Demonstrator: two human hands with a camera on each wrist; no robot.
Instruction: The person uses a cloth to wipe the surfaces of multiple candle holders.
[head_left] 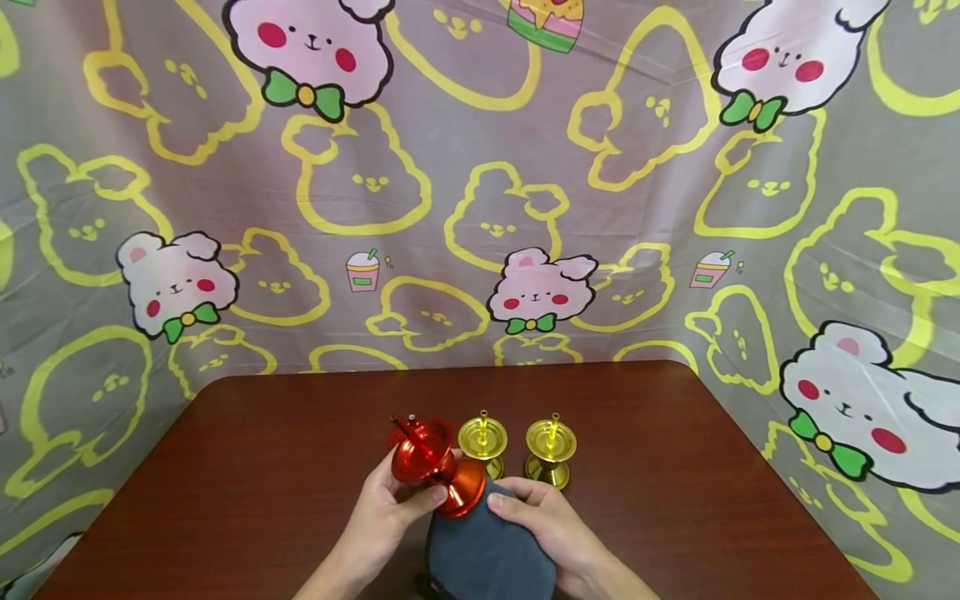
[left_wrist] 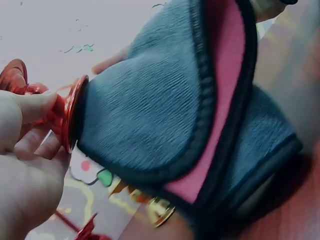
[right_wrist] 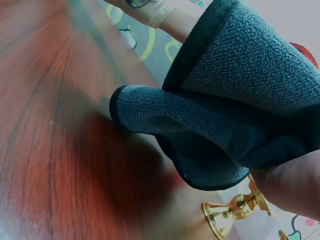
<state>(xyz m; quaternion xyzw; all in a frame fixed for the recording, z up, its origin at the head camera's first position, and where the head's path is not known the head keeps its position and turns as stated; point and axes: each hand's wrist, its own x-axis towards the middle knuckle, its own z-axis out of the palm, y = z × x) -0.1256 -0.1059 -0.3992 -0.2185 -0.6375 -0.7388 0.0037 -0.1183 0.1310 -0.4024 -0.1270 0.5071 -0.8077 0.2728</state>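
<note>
A shiny red metal candlestick is tilted in my left hand, with the thumb and fingers gripping it near the base. My right hand pinches a folded grey-blue cloth, thumb on top, up against the candlestick's base. In the left wrist view the cloth shows black edging and a pink layer, and covers the underside of the red base. Behind the held one, a second red candlestick is mostly hidden in the head view.
Two gold candlesticks stand upright just beyond my hands, one in the middle and one to its right. They are on a dark reddish-brown wooden table. A patterned grey curtain hangs behind the table and along its sides.
</note>
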